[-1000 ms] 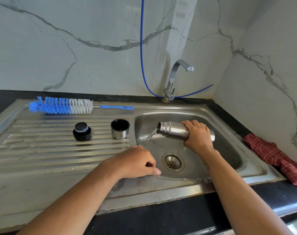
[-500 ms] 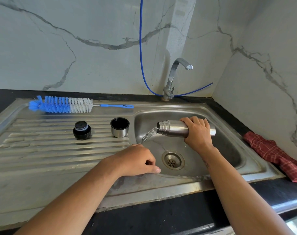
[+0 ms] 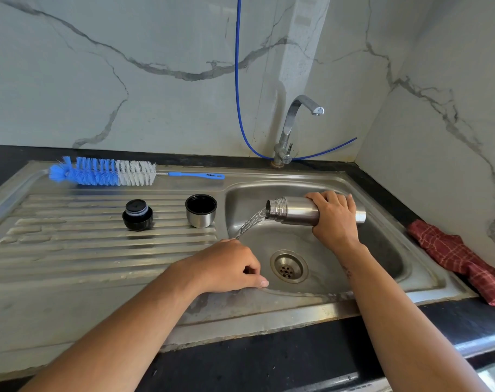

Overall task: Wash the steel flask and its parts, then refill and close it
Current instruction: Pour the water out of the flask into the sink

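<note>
Since the earlier frame, the water stream [image 3: 250, 223] had thickened. At centre right, the steel flask [image 3: 294, 211] lay level over the sink [image 3: 382, 244], right hand [image 3: 334, 219] wrapped round it; left hand [image 3: 229, 268] rested loosely curled, empty, on the rim.

A black surface [image 3: 269, 360] carries a steel sink unit whose ribbed drainboard [image 3: 71, 250] holds three things — a blue-and-white bottle brush [image 3: 105, 174] along the back edge, a black stopper [image 3: 137, 215], and a steel cup [image 3: 201, 210] standing mouth up, near the basin. A red checked cloth [image 3: 461, 258] lies crumpled on the surface at the right.
</note>
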Available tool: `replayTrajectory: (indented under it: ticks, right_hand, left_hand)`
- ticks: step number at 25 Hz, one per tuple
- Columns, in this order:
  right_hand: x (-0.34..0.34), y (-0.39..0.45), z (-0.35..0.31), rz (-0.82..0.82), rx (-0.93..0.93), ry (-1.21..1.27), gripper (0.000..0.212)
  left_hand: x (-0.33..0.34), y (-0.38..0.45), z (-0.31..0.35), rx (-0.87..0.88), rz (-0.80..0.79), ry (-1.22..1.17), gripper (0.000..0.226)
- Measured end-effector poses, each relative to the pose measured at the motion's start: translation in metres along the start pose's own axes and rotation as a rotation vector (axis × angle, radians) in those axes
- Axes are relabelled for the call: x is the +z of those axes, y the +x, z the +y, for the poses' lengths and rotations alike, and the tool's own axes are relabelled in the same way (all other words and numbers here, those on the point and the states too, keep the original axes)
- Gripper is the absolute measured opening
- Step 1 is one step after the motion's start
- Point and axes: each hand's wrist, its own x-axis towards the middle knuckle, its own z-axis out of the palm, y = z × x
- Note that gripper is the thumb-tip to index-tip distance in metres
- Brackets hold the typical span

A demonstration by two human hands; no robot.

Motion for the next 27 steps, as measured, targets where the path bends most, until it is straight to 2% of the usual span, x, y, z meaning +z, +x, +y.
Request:
replayTrajectory:
  ticks: [27]
  right_hand:
    - [-0.0018,0.0027,-0.0069,0.065,-0.066,-0.096,0.073]
  left_hand:
    - [-0.0021,-0.0010,0.0043,-0.007,0.007,0.003,0.038]
